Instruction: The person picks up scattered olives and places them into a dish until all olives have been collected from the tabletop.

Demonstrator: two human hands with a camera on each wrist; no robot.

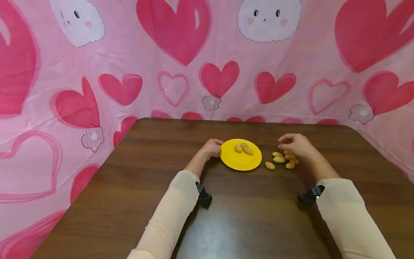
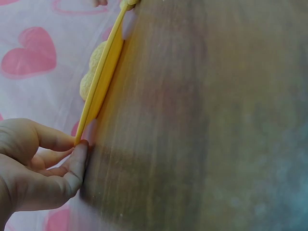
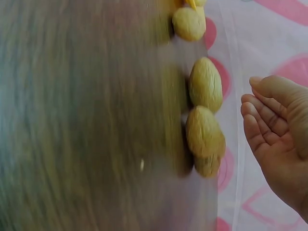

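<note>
My left hand (image 1: 212, 148) pinches the left rim of a round yellow plate (image 1: 240, 163) between thumb and fingers, as the left wrist view also shows. On the plate lie three small, oval, yellow-brown potatoes (image 1: 248, 150). To its right, several more potatoes (image 1: 279, 159) lie loosely grouped on the table. Over the far side of that group hovers my right hand (image 1: 297, 144), its fingers loosely curved. In the right wrist view the right hand (image 3: 279, 130) stands apart from the potatoes (image 3: 205, 130), with nothing visible between thumb and fingers.
Everything rests on a dark brown wooden table (image 1: 145, 172). Behind it hangs a pink cloth (image 1: 233, 54) printed with hearts. A black wrist camera (image 1: 204, 196) sits on the left forearm, and another black camera (image 1: 310, 196) on the right one.
</note>
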